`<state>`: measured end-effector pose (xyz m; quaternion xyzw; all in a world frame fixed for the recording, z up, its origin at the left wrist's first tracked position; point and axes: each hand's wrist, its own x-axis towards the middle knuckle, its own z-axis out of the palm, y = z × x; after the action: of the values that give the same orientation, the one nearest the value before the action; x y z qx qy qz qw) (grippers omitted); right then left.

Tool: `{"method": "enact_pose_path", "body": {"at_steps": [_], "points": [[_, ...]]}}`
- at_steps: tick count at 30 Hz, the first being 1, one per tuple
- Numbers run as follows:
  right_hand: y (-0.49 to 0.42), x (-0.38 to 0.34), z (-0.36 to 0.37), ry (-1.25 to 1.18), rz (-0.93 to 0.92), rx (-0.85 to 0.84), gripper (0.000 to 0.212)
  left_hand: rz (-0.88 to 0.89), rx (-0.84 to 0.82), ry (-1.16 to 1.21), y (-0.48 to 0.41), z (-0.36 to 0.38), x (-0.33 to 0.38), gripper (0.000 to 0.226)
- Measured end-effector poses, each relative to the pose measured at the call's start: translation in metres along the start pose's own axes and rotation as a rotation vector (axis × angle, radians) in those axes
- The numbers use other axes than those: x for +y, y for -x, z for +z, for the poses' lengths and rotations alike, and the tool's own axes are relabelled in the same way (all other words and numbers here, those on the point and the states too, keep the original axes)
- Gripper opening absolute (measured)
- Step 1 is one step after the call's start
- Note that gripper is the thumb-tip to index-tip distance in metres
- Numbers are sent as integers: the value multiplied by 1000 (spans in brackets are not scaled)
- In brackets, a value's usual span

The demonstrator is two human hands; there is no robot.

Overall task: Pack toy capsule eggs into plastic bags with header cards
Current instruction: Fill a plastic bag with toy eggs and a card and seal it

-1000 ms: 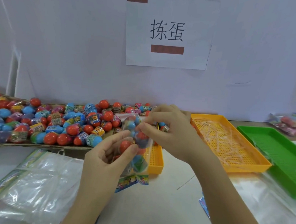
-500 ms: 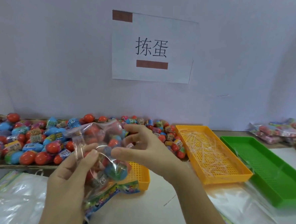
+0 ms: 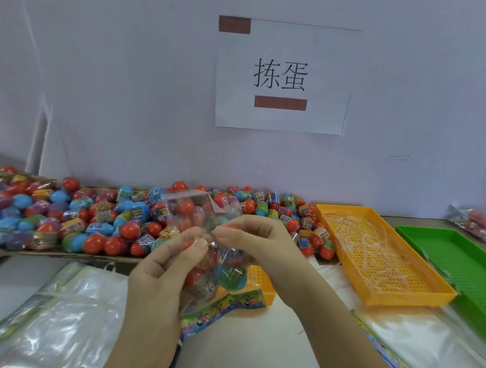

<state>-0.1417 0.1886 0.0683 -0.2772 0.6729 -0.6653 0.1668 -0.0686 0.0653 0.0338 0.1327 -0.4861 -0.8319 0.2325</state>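
Both hands hold a clear plastic bag [image 3: 219, 270] with several capsule eggs inside, raised above the table in front of me. Its colourful header card [image 3: 222, 309] hangs at the bottom end. My left hand [image 3: 162, 272] pinches the film at the bag's neck with thumb and fingertips. My right hand [image 3: 258, 241] pinches the same spot from the right, so the fingertips nearly meet. The loose open end of the bag [image 3: 189, 200] sticks up above them. A big pile of red, blue and wrapped capsule eggs [image 3: 91, 220] lies on a cardboard sheet behind.
An orange mesh tray [image 3: 417, 294] with thin clear strips sits to the right, a green tray [image 3: 481, 272] beyond it. A small orange tray [image 3: 268, 287] peeks out behind the bag. Stacks of flat bags [image 3: 66, 315] lie front left and front right [image 3: 425, 351]. Packed bags [image 3: 481, 224] rest far right.
The hands came together: both now pinch the bag's neck at one point, where before the right hand was spread over the bag's mouth. The bag hangs more upright.
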Motion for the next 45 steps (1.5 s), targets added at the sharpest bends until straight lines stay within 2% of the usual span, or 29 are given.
{"method": "enact_pose_path", "body": {"at_steps": [3,8,11,12,14,19,22,25,29,31,33,34,37,39,45], "points": [[0,-1,0,-38,31,7,21,-9,-35,-2,3,1,1,38],[3,2,4,-12,64,76,7,-4,-32,-50,4,-1,1,36],[12,7,1,-17,53,123,33,23,-53,-134,6,-1,1,27],[16,9,-1,-45,36,154,35,12,-82,-152,7,0,1,22],[25,14,-5,-126,2,213,27,-26,-150,-204,10,1,-2,13],[36,18,-10,-229,-48,258,17,-80,-245,-216,16,8,-5,19],[36,15,-10,-199,-99,264,23,-7,-197,-193,18,11,-4,34],[37,14,-11,-168,-115,247,32,122,-118,-194,18,11,-4,25],[37,14,-10,-141,-75,271,33,196,-37,-131,20,9,-3,20],[38,17,-7,-24,-151,388,32,253,-23,-158,22,11,-5,18],[42,17,-5,243,-366,577,41,316,-36,-206,25,13,-7,15],[43,16,-5,405,-510,613,40,347,-52,-239,26,13,-8,14],[46,12,-4,834,-806,515,16,418,-95,-349,29,14,-12,17],[46,11,-1,985,-830,467,16,444,-109,-390,31,14,-13,19],[48,8,-7,1095,-753,426,20,375,-216,-368,32,15,-12,21]]}}
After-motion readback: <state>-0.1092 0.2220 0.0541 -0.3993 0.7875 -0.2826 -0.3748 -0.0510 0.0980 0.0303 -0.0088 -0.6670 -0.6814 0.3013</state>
